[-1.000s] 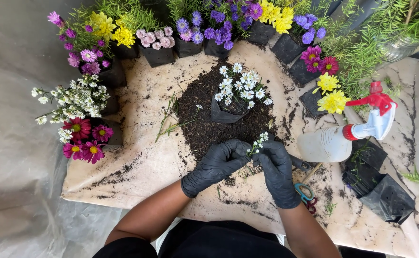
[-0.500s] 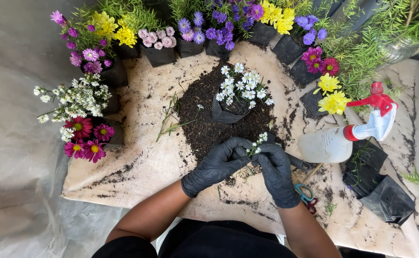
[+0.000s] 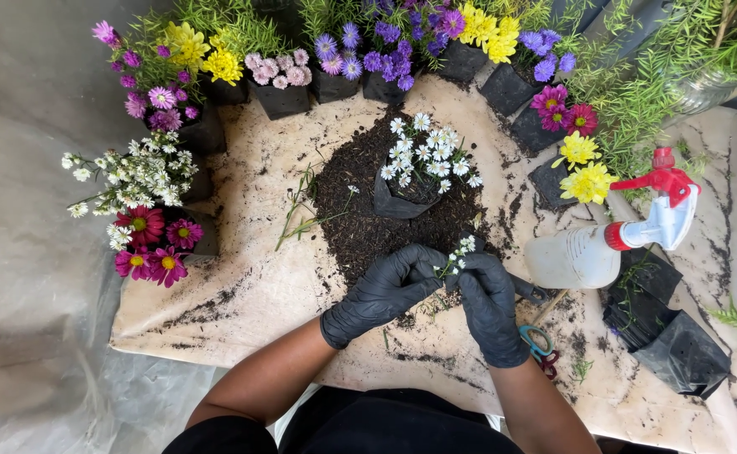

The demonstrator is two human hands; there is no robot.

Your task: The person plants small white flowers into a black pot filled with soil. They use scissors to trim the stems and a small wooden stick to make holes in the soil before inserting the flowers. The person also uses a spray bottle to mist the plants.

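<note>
Hands — left hand point(image 3: 383, 292), right hand point(image 3: 489, 308) — grip clamped on white-flowered sprig point(image 3: 457, 256), soil pile point(image 3: 360, 227) edge just beyond.

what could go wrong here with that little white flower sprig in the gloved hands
The small white-flowered sprig is pinched between the left hand and right hand, both in thick black gloves; its thin stem might snap or shed blooms. The scissors lie just beside the right wrist, half hidden, so the arm may bump them. The spray bottle lies on its side close by; it might leak onto the soil-strewn sheet.
</note>
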